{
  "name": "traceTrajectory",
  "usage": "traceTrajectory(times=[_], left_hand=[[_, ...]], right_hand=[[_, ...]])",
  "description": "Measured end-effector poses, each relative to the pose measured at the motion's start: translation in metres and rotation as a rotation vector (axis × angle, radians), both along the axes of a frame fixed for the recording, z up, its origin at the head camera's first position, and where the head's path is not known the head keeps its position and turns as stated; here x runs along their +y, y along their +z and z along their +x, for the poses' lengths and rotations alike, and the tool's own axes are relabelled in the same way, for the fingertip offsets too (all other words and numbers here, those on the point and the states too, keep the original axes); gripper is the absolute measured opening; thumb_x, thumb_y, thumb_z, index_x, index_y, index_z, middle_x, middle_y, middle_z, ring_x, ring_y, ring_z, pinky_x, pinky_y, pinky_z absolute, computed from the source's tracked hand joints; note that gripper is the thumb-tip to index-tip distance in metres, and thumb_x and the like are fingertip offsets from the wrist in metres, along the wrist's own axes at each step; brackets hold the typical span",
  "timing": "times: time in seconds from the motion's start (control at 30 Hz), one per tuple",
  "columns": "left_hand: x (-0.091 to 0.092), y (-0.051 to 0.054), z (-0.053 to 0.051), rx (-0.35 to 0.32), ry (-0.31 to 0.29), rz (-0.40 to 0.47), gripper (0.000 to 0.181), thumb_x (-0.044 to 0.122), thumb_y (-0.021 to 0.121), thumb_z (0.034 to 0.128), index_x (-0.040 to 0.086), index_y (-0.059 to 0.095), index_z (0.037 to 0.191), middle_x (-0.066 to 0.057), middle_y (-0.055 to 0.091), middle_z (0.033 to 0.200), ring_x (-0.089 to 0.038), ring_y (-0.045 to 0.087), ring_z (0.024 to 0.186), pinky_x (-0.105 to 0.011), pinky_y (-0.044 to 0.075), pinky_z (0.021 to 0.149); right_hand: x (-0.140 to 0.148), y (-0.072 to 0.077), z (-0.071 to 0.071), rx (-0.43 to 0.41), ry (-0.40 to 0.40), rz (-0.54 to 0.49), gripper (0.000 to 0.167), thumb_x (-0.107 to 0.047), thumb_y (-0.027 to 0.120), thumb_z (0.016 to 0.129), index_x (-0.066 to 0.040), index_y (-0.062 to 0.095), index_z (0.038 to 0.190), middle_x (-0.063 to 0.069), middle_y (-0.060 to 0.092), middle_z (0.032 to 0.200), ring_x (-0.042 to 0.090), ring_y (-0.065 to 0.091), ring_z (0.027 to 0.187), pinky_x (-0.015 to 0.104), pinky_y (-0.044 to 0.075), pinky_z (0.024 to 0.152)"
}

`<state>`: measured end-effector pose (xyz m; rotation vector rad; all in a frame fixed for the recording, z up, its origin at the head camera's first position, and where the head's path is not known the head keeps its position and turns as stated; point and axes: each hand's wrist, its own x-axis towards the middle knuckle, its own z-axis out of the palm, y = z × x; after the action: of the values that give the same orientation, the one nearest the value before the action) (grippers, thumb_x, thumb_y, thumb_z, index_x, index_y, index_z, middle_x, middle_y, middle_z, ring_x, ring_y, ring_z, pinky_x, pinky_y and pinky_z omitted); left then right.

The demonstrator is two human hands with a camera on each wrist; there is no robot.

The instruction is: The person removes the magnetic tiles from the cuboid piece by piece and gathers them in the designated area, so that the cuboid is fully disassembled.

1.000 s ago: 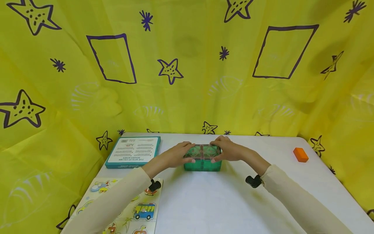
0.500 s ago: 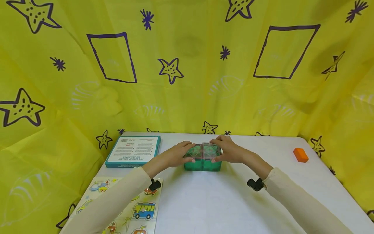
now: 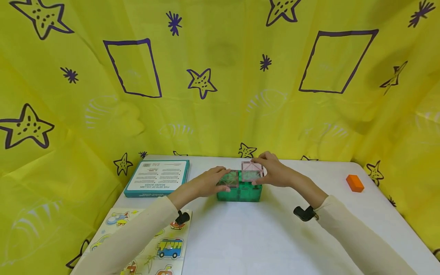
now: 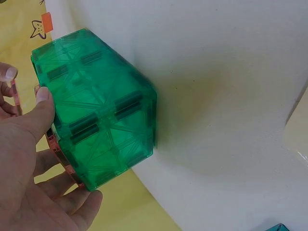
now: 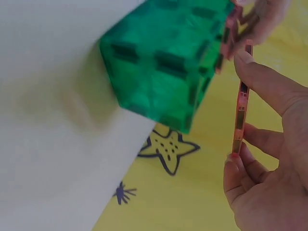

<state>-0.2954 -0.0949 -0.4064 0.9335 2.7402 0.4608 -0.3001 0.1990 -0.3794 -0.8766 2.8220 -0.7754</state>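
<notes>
White bench (image 3: 240, 236) here, and the right grip (image 3: 275, 172) pinches a pink tile (image 3: 252, 167) just above the green box (image 3: 238, 194), left grip (image 3: 207, 181) clasping its left end, so imo go slow and level.

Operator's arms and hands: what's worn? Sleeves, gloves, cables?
Plain cream long fabric left sleeve and matching right sleeve, ending short of the hands. Small, stubby black left wrist camera and right wrist camera. Left hand and right hand: no gloves. No cables visible.
</notes>
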Motion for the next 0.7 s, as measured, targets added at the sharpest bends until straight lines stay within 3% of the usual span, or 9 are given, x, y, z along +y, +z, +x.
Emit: traceTrajectory(times=[0.37, 0.57, 0.7], left_hand=[[-0.001, -0.002, -0.001, 0.009, -0.006, 0.001, 0.078, 0.046, 0.063, 0.1051, 0.012, 0.031, 0.168, -0.017, 0.033, 0.169, -0.038, 0.033, 0.156, -0.055, 0.031, 0.126], [0.000, -0.002, -0.001, 0.007, -0.002, 0.001, 0.077, 0.046, 0.063, 0.1053, 0.013, 0.031, 0.168, -0.017, 0.033, 0.169, -0.038, 0.033, 0.156, -0.055, 0.032, 0.126], [-0.001, -0.003, -0.001, 0.003, 0.005, 0.009, 0.077, 0.045, 0.063, 0.1050, 0.013, 0.032, 0.167, -0.016, 0.034, 0.169, -0.038, 0.033, 0.156, -0.055, 0.033, 0.126]], right_hand=[[0.052, 0.023, -0.010, -0.002, -0.113, 0.051, 0.079, -0.031, 0.084, 0.093, 0.004, 0.047, 0.154, 0.031, 0.042, 0.141, 0.045, 0.042, 0.123, 0.062, 0.048, 0.094], [0.090, 0.014, -0.013, -0.018, -0.177, 0.109, 0.079, -0.032, 0.086, 0.089, 0.009, 0.051, 0.147, 0.036, 0.043, 0.138, 0.048, 0.042, 0.118, 0.061, 0.049, 0.088], [0.118, 0.003, -0.016, -0.049, -0.208, 0.138, 0.079, -0.031, 0.086, 0.087, 0.011, 0.052, 0.143, 0.039, 0.044, 0.137, 0.049, 0.043, 0.114, 0.053, 0.050, 0.080]])
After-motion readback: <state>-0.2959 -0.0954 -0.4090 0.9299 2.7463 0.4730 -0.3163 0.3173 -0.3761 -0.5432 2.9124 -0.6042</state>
